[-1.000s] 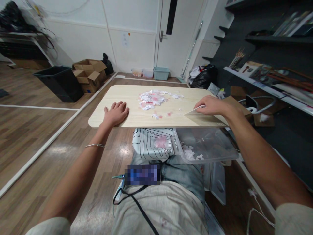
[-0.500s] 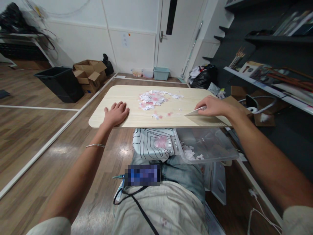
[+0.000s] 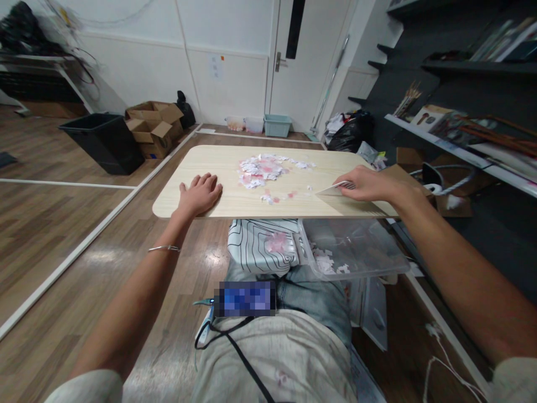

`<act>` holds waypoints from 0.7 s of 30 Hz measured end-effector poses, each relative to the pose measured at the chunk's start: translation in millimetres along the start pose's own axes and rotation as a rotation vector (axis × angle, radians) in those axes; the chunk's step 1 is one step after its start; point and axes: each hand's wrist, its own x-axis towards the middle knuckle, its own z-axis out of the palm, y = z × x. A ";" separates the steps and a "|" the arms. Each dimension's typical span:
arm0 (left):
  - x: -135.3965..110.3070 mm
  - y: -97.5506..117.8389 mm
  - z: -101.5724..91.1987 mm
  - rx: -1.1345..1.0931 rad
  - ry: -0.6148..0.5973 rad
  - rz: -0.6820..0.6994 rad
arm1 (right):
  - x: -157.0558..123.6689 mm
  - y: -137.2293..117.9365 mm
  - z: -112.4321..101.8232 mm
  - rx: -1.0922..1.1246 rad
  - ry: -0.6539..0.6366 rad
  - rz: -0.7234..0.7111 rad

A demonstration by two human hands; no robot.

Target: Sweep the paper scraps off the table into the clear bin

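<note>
My left hand (image 3: 200, 194) lies flat on the left part of a pale wooden board (image 3: 226, 207), fingers spread, with nothing in it. At the board's right side, my right hand (image 3: 364, 183) is closed round a thin white card (image 3: 332, 189) held at a slant, its lower edge at or close to the board. Left of the card, a pile of white and pink paper scraps (image 3: 260, 169) covers the middle of the board. A few stray bits (image 3: 267, 198) lie nearer the front edge. The far side of the card is hidden by my fingers.
Below the front edge, a clear plastic bin (image 3: 356, 252) holds white scraps, beside a line-patterned cushion or bag (image 3: 247, 240). A phone (image 3: 245, 298) rests on my lap. A black bin (image 3: 103, 143) and cardboard boxes (image 3: 155, 126) stand back left; shelves (image 3: 461, 151) line the right.
The card in my right hand has tilted slightly and shifted a little to the left. My left hand and the paper scraps look the same.
</note>
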 end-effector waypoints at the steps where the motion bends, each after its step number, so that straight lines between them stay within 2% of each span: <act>1: -0.1 0.0 0.0 0.002 0.001 0.001 | -0.8 2.3 1.6 0.016 0.015 0.003; 8: -0.3 0.2 -1.1 -0.024 -0.003 0.005 | -1.8 4.6 13.4 -0.106 0.066 0.075; 15: -1.1 1.8 -2.2 0.009 -0.010 0.005 | -1.3 -8.3 11.1 -0.165 0.043 0.092; 21: -1.4 3.6 -3.3 0.056 -0.010 0.013 | 4.1 -6.6 8.1 -0.127 0.038 0.081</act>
